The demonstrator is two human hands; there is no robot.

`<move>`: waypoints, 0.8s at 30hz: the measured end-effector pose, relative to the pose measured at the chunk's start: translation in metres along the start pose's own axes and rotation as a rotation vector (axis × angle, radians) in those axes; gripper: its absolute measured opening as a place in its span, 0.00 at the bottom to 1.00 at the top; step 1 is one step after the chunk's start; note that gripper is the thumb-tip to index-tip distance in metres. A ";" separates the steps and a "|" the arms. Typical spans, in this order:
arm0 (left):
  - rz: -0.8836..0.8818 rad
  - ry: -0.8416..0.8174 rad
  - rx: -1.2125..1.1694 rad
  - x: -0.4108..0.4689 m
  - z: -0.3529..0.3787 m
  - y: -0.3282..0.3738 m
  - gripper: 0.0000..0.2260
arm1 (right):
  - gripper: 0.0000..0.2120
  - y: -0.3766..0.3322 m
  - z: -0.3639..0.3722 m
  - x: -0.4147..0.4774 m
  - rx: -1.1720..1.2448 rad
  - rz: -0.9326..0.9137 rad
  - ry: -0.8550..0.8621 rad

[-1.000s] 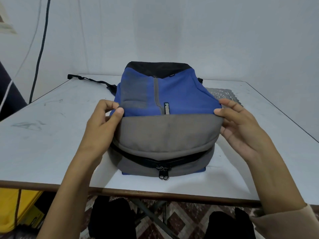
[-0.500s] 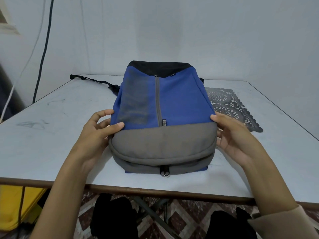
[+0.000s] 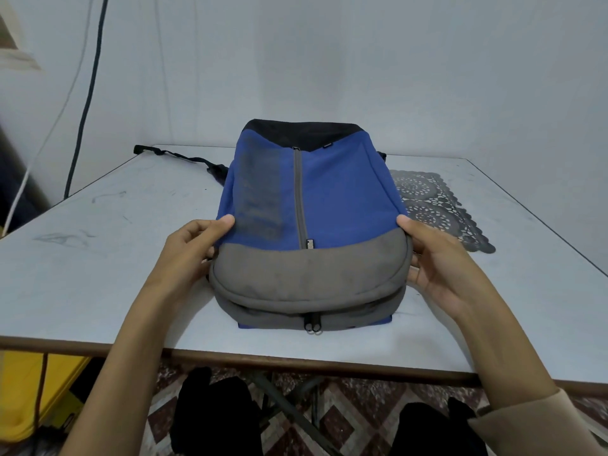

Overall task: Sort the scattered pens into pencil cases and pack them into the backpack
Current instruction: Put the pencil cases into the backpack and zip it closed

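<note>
Blue-grey backpack [image 3: 329, 205] flat on white table [image 3: 98, 258]; left hand [image 3: 190, 251] grasps it at 9 o'clock, right hand [image 3: 437, 261] at 3 o'clock; lace mat [image 3: 437, 205] at 2 o'clock.

Backpack [image 3: 339, 192]: matt woven cloth in blue, grey and black, the grey panel scuffed, with metal zip pulls [image 3: 312, 325]. Worktop [image 3: 98, 258]: smooth pale laminate, scratched, brown edge band. Mat [image 3: 437, 205]: grey openwork lace pattern.

Pale wall [image 3: 329, 54], white table [image 3: 98, 258], patterned tile floor [image 3: 345, 413].
</note>
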State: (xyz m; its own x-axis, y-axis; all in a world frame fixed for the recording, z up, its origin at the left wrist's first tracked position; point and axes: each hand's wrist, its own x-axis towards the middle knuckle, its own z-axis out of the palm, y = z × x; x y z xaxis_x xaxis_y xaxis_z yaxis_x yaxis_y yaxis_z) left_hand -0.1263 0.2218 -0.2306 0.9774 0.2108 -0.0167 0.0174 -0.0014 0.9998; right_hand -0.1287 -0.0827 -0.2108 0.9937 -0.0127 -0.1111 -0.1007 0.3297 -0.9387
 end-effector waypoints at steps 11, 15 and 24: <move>0.077 0.078 -0.011 -0.005 0.011 -0.004 0.06 | 0.03 0.003 -0.007 0.002 -0.006 -0.049 0.012; 0.083 0.048 -0.090 -0.009 0.006 -0.007 0.05 | 0.02 0.001 -0.010 -0.001 -0.068 -0.093 -0.007; 0.229 0.112 -0.045 -0.015 0.008 -0.017 0.08 | 0.24 0.011 -0.020 -0.004 -0.385 -0.060 -0.038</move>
State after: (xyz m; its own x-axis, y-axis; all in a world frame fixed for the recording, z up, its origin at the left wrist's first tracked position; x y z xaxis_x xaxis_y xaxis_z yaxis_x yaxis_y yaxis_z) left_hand -0.1399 0.2105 -0.2476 0.9255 0.3167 0.2078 -0.2132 -0.0180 0.9768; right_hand -0.1344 -0.0984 -0.2272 0.9988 0.0160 -0.0471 -0.0463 -0.0489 -0.9977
